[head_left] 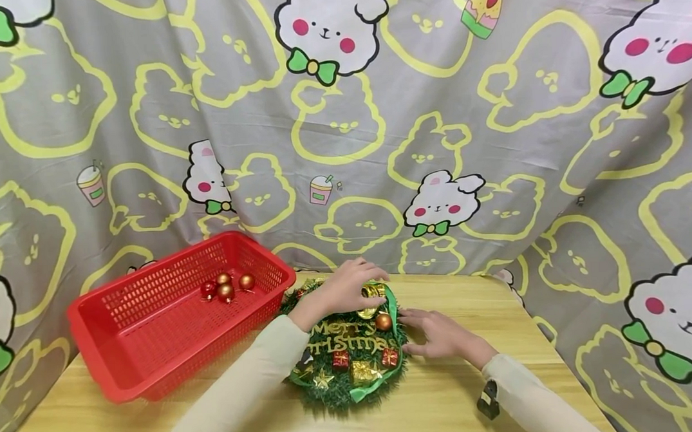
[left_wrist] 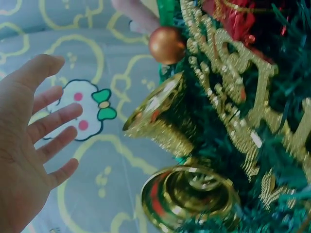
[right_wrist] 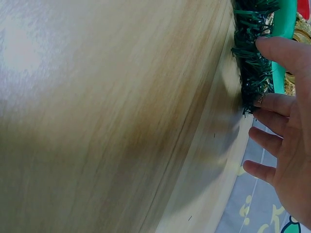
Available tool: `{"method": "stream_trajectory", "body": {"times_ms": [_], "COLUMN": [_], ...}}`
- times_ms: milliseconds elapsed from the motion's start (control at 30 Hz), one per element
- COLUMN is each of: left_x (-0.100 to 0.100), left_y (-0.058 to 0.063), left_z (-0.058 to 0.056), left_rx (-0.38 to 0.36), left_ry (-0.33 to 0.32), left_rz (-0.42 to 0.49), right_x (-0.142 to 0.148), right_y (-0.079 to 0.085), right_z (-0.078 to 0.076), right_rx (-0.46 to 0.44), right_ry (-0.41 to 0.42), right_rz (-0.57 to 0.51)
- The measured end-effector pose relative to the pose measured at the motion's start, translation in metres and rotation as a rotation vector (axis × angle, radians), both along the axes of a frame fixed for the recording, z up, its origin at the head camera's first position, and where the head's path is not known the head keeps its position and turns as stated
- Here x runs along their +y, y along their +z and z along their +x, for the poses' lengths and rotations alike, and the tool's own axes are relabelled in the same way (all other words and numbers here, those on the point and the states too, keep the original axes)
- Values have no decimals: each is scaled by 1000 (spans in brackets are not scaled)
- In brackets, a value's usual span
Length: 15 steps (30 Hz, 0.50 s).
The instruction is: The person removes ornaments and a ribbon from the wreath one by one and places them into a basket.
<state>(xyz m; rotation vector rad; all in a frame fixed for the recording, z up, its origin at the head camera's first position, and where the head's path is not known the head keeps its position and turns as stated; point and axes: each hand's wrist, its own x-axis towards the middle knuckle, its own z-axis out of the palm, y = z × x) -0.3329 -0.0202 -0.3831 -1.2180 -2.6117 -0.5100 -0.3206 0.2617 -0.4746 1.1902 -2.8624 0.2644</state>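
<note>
A green tinsel wreath [head_left: 331, 400] lies on the table with gold "Merry Christmas" lettering [head_left: 352, 346], small red gift boxes, gold stars and a green ribbon. My left hand [head_left: 349, 290] hovers over its upper part, near the gold bells [left_wrist: 163, 116]; its fingers are spread and hold nothing in the left wrist view. A copper-coloured ball [head_left: 383, 321] sits on the wreath's right side, below the bells. My right hand [head_left: 444, 335] is at the wreath's right edge, thumb and fingertips against the tinsel [right_wrist: 252, 53], with the fingers extended. My left hand and forearm hide part of the wreath.
A red plastic basket [head_left: 196, 361] stands left of the wreath, close to it. Inside are several shiny balls [head_left: 225, 292], copper-coloured and red. The wooden table [head_left: 464, 404] ends at a grey patterned curtain [head_left: 344, 177] behind. A small black device [head_left: 488, 400] is at my right wrist.
</note>
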Motion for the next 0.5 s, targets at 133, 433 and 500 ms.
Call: {"method": "stream_trajectory", "body": {"times_ms": [133,433,500], "left_x": [7,14,15], "left_y": [-6,-20,-23], "left_z": [-1,-4,-4], "left_rx": [-16,-52,-64], "left_ry": [-8,-35,-34], "left_rz": [-30,-121,-143], "right_x": [0,0,0], "right_y": [0,-3,-2], "right_z": [-1,-4,-4], "right_rx": [-1,16,15], "right_ry": [-5,8,9], "right_rz": [-2,0,2]}}
